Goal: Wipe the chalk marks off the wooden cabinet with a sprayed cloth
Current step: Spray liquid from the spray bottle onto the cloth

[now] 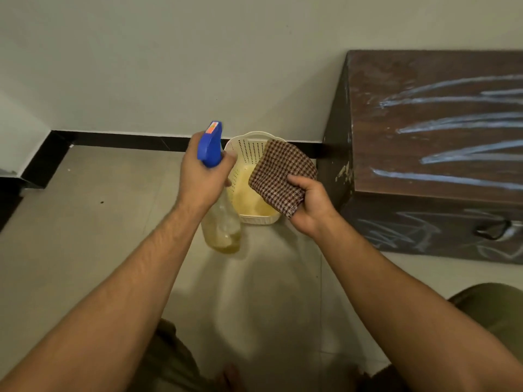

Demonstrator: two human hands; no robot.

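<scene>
Two outstretched arms, fingers of left hand (202, 176) round spray bottle (222, 230), right hand (311, 205) round cloth (280, 174).

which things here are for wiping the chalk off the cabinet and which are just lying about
For the job: blue-headed clear spray bottle, gripped by the left hand; brown checked cloth, held in the right hand; dark wooden cabinet with white chalk marks.
Lying about: cream perforated plastic basket on the tiled floor.

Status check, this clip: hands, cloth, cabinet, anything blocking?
Left hand grips spray bottle. Right hand holds checked cloth. Chalk marks on cabinet unwiped. Nothing between cloth and cabinet.
</scene>
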